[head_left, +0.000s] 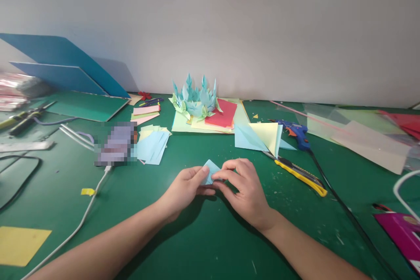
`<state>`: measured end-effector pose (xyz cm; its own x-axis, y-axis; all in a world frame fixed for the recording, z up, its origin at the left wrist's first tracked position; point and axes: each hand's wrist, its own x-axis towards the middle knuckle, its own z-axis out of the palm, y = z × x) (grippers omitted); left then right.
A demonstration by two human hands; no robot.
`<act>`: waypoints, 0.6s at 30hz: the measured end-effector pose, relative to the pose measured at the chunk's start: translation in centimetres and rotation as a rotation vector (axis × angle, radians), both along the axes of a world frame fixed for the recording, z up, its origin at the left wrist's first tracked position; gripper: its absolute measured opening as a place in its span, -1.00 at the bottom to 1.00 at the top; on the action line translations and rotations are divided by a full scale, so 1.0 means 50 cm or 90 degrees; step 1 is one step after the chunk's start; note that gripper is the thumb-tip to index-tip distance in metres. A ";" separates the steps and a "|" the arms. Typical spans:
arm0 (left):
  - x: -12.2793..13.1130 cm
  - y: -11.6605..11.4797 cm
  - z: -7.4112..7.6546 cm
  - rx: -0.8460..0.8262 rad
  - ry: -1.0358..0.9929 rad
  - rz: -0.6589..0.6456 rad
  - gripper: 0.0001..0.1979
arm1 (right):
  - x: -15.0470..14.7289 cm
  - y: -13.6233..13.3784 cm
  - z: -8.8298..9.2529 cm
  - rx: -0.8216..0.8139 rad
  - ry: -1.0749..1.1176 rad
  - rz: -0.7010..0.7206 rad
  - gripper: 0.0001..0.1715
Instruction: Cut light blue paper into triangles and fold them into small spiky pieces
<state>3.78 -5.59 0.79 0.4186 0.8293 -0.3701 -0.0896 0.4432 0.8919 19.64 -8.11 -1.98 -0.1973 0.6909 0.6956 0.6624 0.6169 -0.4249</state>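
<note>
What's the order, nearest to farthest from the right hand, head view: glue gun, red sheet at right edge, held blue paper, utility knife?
1. Held blue paper: touching right hand.
2. Utility knife: just right.
3. Glue gun: right, beyond knife.
4. Red sheet: far right edge.

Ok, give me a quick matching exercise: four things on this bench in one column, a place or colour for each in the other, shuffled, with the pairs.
1. Small light-blue paper
2. Glue gun
3. Utility knife
4. Loose yellow sheet

A. Yellow body, right of the hands
B. At the picture's lower left
C. Between left hand and right hand
D. Blue, orange trigger

1-C, 2-D, 3-A, 4-B
</note>
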 end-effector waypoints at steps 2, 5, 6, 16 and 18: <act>0.001 -0.001 0.001 0.003 0.009 -0.004 -0.54 | -0.001 -0.001 0.001 -0.009 0.007 0.008 -0.93; 0.002 -0.001 0.004 0.007 0.011 -0.013 -0.53 | 0.000 -0.003 0.003 -0.043 0.030 0.017 -0.92; 0.002 -0.001 0.004 0.008 0.012 -0.016 -0.53 | 0.000 -0.003 0.003 -0.056 0.040 0.019 -0.92; 0.002 -0.006 0.003 0.047 -0.007 -0.065 -0.61 | -0.005 -0.001 0.008 -0.109 0.096 0.001 -0.88; 0.003 -0.006 0.003 0.055 -0.010 -0.068 -0.62 | -0.006 0.000 0.008 -0.110 0.099 0.002 -0.88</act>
